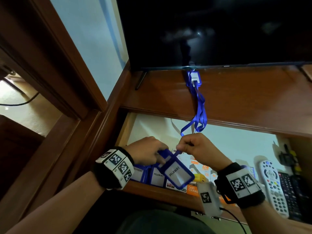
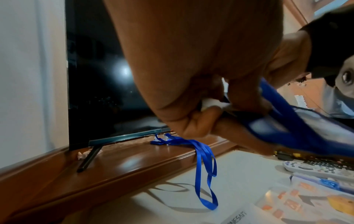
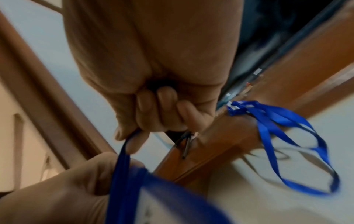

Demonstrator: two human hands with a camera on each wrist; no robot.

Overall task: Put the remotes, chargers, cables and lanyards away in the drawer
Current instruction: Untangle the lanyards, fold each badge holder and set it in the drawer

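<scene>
While the left hand (image 1: 148,152) grips the badge holder (image 1: 177,171), the right hand (image 1: 197,147) pinches its strap (image 3: 122,153).

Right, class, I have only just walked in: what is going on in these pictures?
A person is tidying things into an open drawer. Both hands work over it on one blue badge holder marked PELAWAT: the left hand holds its top end, and the right hand pinches its strap. More PELAWAT badges, charger boxes and remotes already lie inside. Another blue lanyard is on the shelf under the television, its strap hanging over the edge.
</scene>
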